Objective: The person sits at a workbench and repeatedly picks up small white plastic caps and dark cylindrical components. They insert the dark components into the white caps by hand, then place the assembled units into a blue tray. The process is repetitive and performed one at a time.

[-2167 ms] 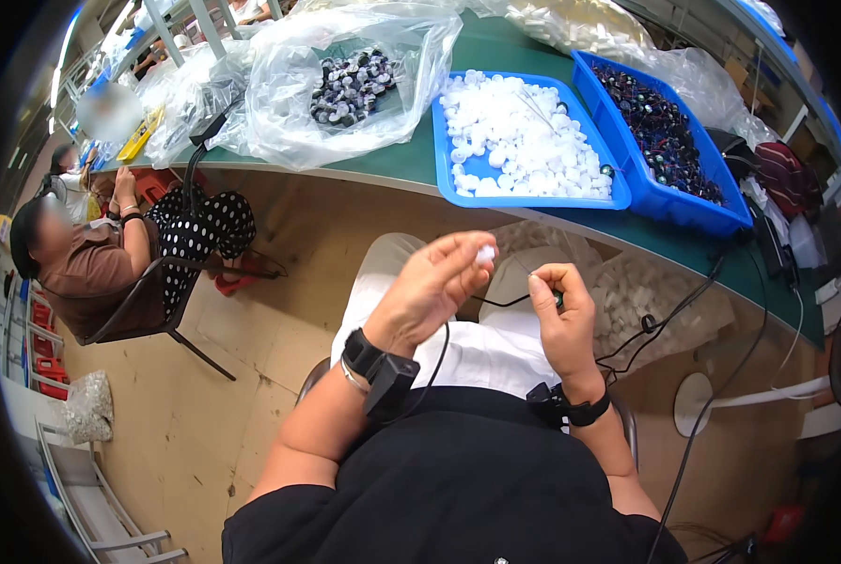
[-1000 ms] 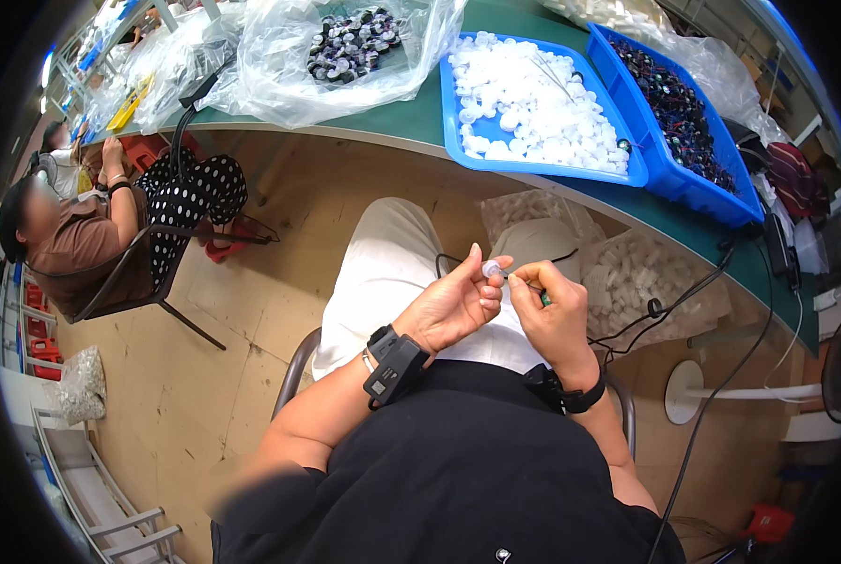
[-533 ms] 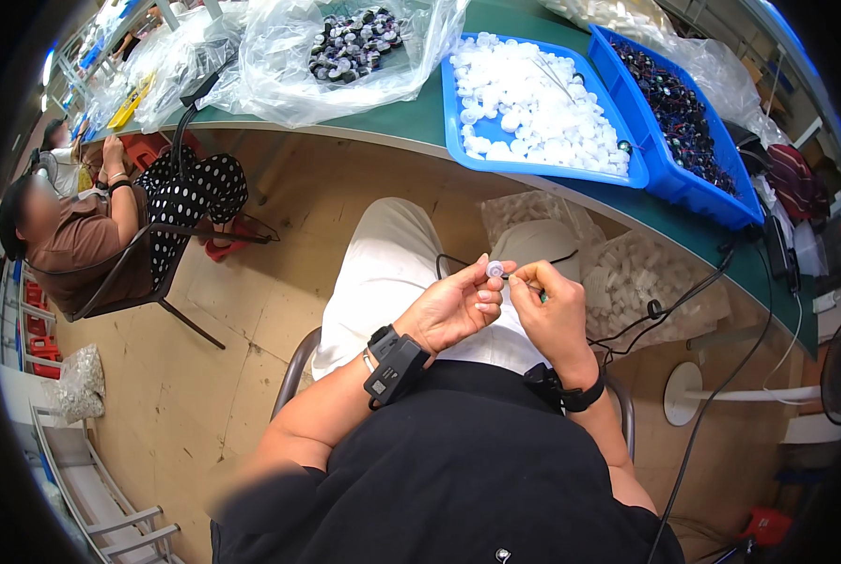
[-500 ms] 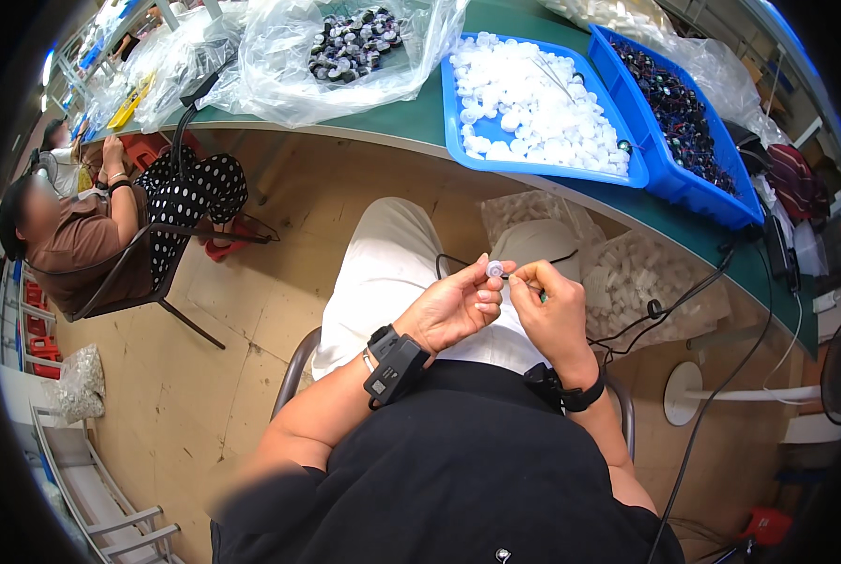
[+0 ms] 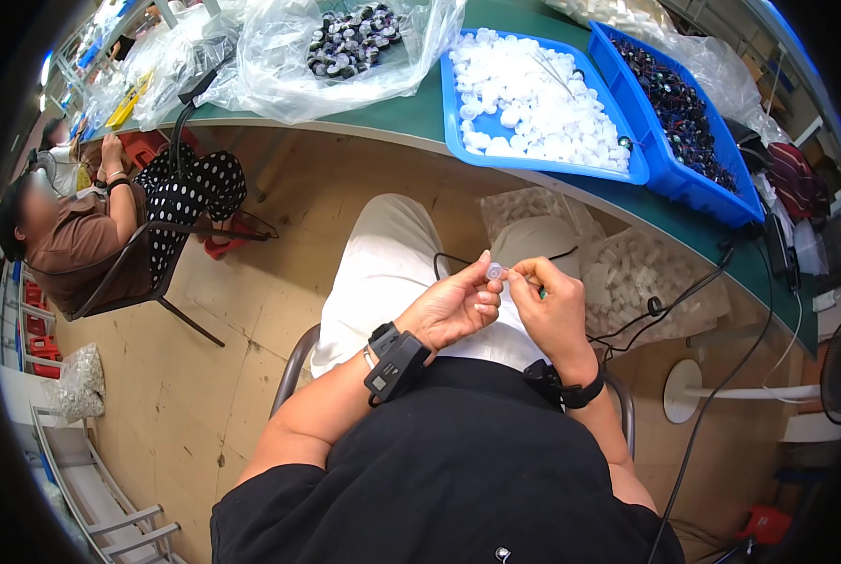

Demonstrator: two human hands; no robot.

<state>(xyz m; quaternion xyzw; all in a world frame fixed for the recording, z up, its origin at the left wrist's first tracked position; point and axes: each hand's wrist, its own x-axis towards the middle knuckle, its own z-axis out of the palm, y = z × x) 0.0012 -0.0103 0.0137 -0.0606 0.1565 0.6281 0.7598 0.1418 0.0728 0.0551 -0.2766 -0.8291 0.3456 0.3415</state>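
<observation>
Fitting step in hand, judged from grip: small white cap held over lap, pinched in left hand fingertips; right hand pinched against it, working something too small to tell. Next: fine alignment, steady pressure. Blue tray of white caps on table above.

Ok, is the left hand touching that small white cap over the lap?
Touching. The head view shows the left hand pinching the small white cap at its fingertips, with the right hand closing on it from the other side, no gap visible.
</observation>
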